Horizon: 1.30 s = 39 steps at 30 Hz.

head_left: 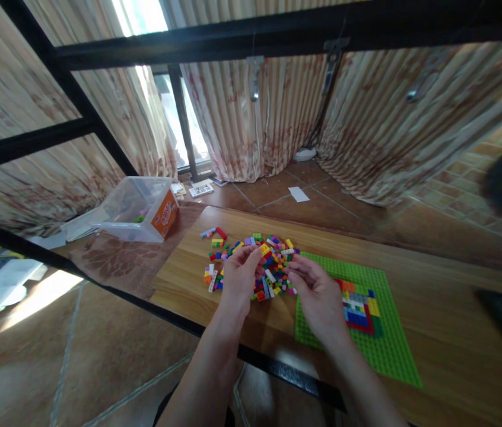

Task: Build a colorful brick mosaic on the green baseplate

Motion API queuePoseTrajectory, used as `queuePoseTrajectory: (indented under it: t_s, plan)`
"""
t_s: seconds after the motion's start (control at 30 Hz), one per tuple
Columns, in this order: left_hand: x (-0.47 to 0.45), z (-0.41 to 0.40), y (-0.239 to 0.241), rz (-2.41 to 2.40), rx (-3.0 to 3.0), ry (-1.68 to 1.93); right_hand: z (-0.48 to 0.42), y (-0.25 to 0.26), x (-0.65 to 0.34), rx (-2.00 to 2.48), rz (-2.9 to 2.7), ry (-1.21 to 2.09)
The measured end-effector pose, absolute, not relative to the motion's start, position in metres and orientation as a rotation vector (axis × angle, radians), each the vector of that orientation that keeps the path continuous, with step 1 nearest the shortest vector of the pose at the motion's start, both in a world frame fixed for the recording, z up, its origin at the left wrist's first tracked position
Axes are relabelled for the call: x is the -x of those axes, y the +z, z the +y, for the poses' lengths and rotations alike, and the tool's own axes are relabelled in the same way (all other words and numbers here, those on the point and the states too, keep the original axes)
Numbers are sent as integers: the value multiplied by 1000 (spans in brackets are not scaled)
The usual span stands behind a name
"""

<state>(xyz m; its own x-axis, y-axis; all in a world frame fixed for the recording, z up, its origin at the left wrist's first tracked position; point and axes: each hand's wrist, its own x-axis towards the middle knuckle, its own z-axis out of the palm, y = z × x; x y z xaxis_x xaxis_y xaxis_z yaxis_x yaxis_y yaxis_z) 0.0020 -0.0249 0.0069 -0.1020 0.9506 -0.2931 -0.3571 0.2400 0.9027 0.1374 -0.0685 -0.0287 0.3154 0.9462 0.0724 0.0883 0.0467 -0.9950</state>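
Head camera looks down on a wooden tabletop [438,296] whose near edge runs slantwise under both wrists, backed by a black bar [286,370]. A loose pile of small coloured bricks [251,246] lies toward the left part of the wood, and both hands work at its near side. The left hand [241,276] is curled, fingertips drawn together just beside a yellow brick [263,249]; whether it grips a piece cannot be told. The right hand [318,295] is half closed, fingertips touching the pile's right fringe, and again no held piece can be made out. Just right of the pile, partly under the right hand, lies a green baseplate [384,356] with a flat patch of joined bricks [360,308] near its middle; its near corner comes close to the tabletop's edge. Bare wood stays open left of the pile, up to a brown patterned cloth [113,261], and widely to the right of the baseplate. A clear plastic box [137,207] rests on the cloth, well apart from the hands.
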Motion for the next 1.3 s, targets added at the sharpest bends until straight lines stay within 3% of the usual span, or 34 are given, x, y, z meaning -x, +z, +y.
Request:
queuePoseTrajectory:
  t_s: [0.63,1.1,1.3]
  plan:
    - [-55,-52,-2,995,-1010,821,-98,-4,-173,1542,-1510,374]
    - [-83,-59,-13,1071,-1412,760,-124,-17,-305,1857,-1316,509]
    - [-86,-57,-16,1182,-1584,762,-128,-26,-304,1847,-1431,556]
